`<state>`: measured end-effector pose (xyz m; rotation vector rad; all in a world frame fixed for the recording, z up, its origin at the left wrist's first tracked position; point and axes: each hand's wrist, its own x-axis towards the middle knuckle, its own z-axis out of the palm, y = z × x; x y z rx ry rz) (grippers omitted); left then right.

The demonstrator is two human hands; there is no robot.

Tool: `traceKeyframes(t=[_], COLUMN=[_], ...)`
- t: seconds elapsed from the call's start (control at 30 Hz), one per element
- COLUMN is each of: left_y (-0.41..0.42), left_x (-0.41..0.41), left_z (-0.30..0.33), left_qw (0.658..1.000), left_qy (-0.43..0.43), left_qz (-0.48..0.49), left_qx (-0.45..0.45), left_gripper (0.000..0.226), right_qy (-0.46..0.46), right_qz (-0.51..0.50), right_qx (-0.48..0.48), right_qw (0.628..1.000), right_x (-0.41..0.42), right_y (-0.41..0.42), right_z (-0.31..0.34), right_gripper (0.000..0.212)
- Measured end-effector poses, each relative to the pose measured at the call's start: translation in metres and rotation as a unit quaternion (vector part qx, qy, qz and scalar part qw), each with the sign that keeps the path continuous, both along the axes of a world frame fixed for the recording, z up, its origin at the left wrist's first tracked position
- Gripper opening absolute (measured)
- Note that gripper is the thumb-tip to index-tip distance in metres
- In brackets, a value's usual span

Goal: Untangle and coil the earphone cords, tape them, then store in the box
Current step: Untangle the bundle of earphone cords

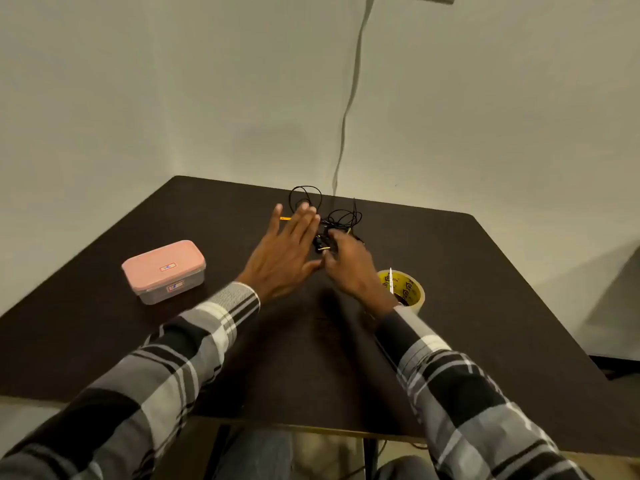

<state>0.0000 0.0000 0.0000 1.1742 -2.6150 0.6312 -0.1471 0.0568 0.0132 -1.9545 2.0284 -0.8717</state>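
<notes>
Nearest the camera, two plaid sleeves [166,358] reached forward over the near edge of a dark tabletop [485,306], with the person's knees just showing below it. The task looked barely begun. The left hand [284,254] hovered flat, its fingers [304,220] straight and spread, holding nothing, just beside the cords at their nine o'clock. The right hand [349,265] was curled down over the near part of the tangle, at its six o'clock; its fingers seemed to be closing on the small dark pieces there, but whether they really pinched anything could not be told. The earphone cords [332,220] lay in a loose black snarl toward the far edge of the tabletop, loops standing up, yellow bits showing among them: not yet untangled, coiled or taped. The tape roll [408,289], yellow-printed, sat near the right wrist, at about four o'clock from the cords, a loose end sticking up from it, otherwise apparently untouched. The pink-lidded box [164,270] stood at roughly eight o'clock from the cords, well apart, lid on, so it remained to be opened before anything could be stored. Every step therefore seemed left to do. Beyond the tabletop, a plain pale wall [138,81] rose in a corner, and a grey cable [349,98] ran down it to behind the table.
</notes>
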Motion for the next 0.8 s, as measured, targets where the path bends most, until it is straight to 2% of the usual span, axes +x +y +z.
traceKeyframes(t=[0.13, 0.23, 0.47, 0.67, 0.8], left_y=[-0.002, -0.012, -0.037, -0.037, -0.035], left_x=[-0.011, -0.013, -0.014, -0.010, -0.009], left_z=[-0.036, -0.045, -0.062, -0.061, -0.057], left_qw=[0.999, 0.995, 0.959, 0.945, 0.936], left_qy=[-0.010, 0.037, 0.147, 0.169, 0.183], left_qz=[-0.004, -0.017, -0.029, -0.045, -0.045], left_qx=[0.049, 0.095, 0.239, 0.278, 0.298], left_gripper=[0.085, 0.089, 0.079, 0.076, 0.077], right_qy=[-0.027, -0.023, 0.098, 0.126, 0.125], right_qz=[-0.052, -0.080, -0.104, -0.073, -0.086], right_qx=[0.034, 0.011, 0.023, 0.023, 0.009], right_qw=[0.998, 0.996, 0.990, 0.989, 0.988], right_x=[-0.003, -0.007, -0.036, -0.058, -0.058], right_y=[0.000, -0.010, -0.029, -0.056, -0.058], right_z=[-0.029, -0.038, -0.047, -0.051, -0.061], right_gripper=[0.040, 0.037, 0.039, 0.031, 0.021])
